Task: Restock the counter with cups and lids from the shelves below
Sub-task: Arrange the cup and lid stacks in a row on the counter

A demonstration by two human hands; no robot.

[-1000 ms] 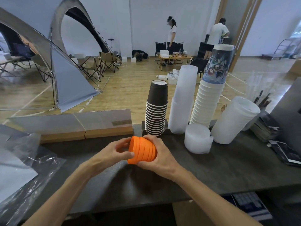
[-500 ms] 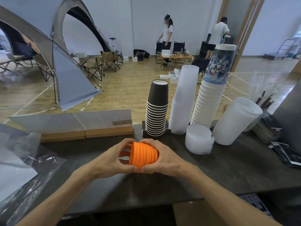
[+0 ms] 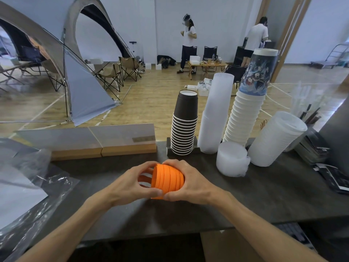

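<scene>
Left hand (image 3: 130, 183) and right hand (image 3: 190, 183) share a grip clasping stacked orange lids (image 3: 167, 179) (held sideways) above the counter (image 3: 245, 201).

Drink-service counter (image 3: 245, 195) set up inside a large hall, likely a mock café stand in a staged indoor space. Dark countertop carries stacked dark paper cups (image 3: 184, 127), frosted plastic cups (image 3: 215, 114), white paper cups (image 3: 243, 118) and clear lids (image 3: 275, 138), all along the counter's far edge. Beyond the counter: wood floor with taped lines, a grey tent (image 3: 79, 87), folding camp chairs (image 3: 120, 72), a low table (image 3: 205, 65), two people standing near it.
</scene>
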